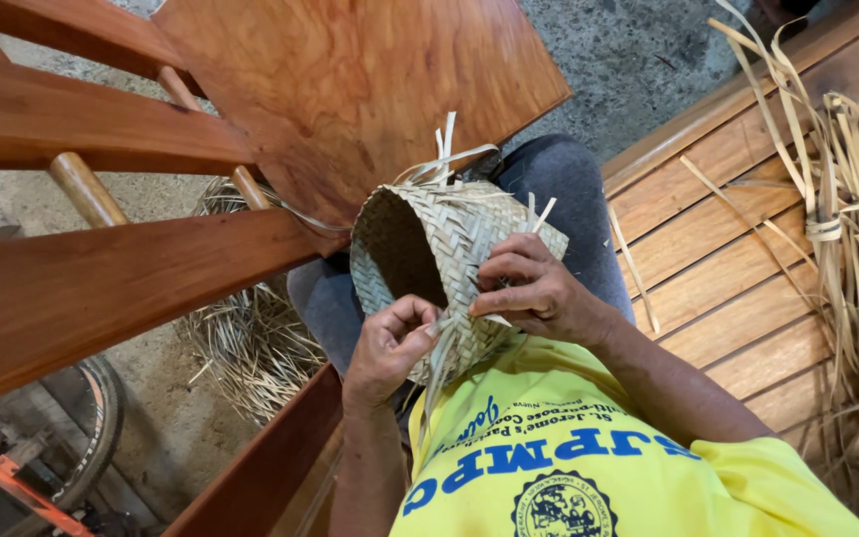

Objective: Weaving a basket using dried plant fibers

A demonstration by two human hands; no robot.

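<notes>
A small woven basket of pale dried leaf strips rests on my lap, its open mouth turned to the left. Loose strip ends stick out of its top and lower edge. My left hand pinches a loose strip at the basket's lower rim. My right hand lies on the woven side with its fingers curled and grips the basket there, close to the left hand's fingertips.
A reddish wooden chair with broad slats stands at the left and above the basket. A wooden slatted bench at the right carries a bundle of long dried strips. A heap of strips lies on the concrete floor, beside a bicycle wheel.
</notes>
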